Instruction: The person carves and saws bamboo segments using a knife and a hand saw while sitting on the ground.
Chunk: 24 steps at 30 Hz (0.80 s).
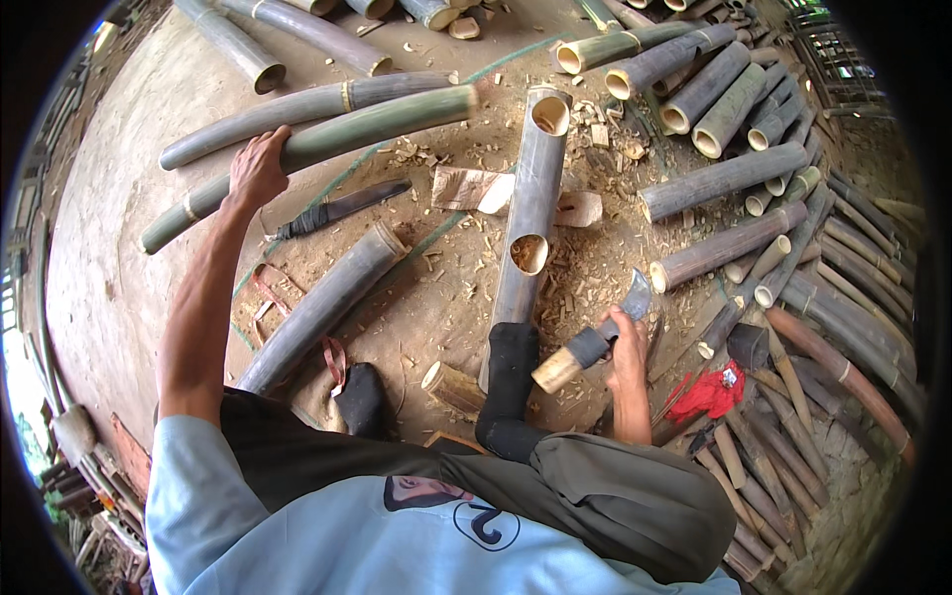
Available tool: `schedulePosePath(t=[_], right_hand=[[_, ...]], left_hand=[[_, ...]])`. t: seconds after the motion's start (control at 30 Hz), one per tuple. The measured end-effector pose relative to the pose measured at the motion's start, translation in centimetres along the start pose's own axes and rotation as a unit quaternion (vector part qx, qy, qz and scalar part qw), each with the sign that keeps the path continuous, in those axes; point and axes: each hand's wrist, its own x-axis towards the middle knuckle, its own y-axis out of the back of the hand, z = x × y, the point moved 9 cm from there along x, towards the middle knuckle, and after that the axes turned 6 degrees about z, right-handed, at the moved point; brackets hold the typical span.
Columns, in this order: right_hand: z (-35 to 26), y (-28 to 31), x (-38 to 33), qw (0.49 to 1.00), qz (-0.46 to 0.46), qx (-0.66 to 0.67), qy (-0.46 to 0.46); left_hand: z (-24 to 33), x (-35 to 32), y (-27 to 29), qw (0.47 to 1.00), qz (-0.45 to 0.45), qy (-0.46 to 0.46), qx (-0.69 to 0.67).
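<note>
My left hand is closed round a long green bamboo pole, which slants up to the right beside a greyer pole. In my right hand is a short hand tool with a curved metal blade and a pale wooden handle, black-wrapped near the blade. Between my hands lies a thick grey bamboo length with two scooped openings. My black-covered foot rests on its near end. A large knife with a dark-wrapped handle lies below the green pole.
Cut bamboo lengths are piled along the right, with a red cloth near me. Wood chips litter the ground. Another grey length and a dark pouch-like thing lie at my left. More poles lie far off.
</note>
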Motion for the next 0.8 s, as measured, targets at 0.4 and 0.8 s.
schedulePosePath(t=[0.4, 0.8], right_hand=[[0.5, -14.7, -8.4, 0.912, -0.288, 0.163, -0.243], [0.0, -22.1, -6.9, 0.800, -0.244, 0.411, -0.364]], left_hand=[[26.3, -15.7, 2.6, 0.830, -0.439, -0.102, -0.330], [27.9, -5.4, 2.6, 0.880, -0.364, -0.299, -0.065]])
